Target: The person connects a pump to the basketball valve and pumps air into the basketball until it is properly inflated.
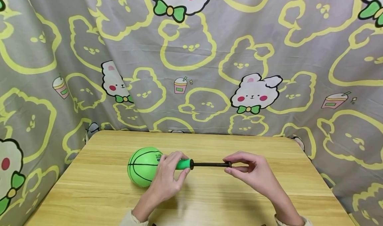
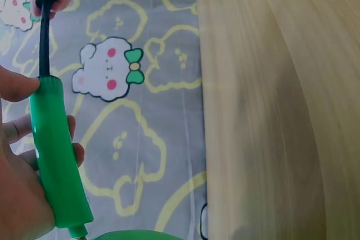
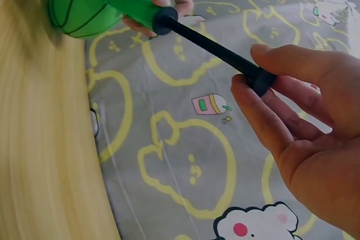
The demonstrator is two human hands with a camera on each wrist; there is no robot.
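Note:
A small green ball [image 1: 142,168] with black basketball lines sits on the table, left of the hands. My left hand [image 1: 167,176] grips the green barrel of a hand pump [image 2: 56,155], whose lower end points at the ball. In the left wrist view a short nozzle tip reaches toward the ball's edge; its far end is cut off by the frame. The pump's black rod [image 3: 211,46] is drawn out to the right. At its end my right hand [image 1: 252,169] pinches the black handle [image 3: 260,80] between thumb and fingers.
The wooden table [image 1: 227,199] lies under both hands. Behind and beside it hangs a grey curtain [image 1: 206,96] with yellow outlines and white rabbit figures, meeting the table's back edge.

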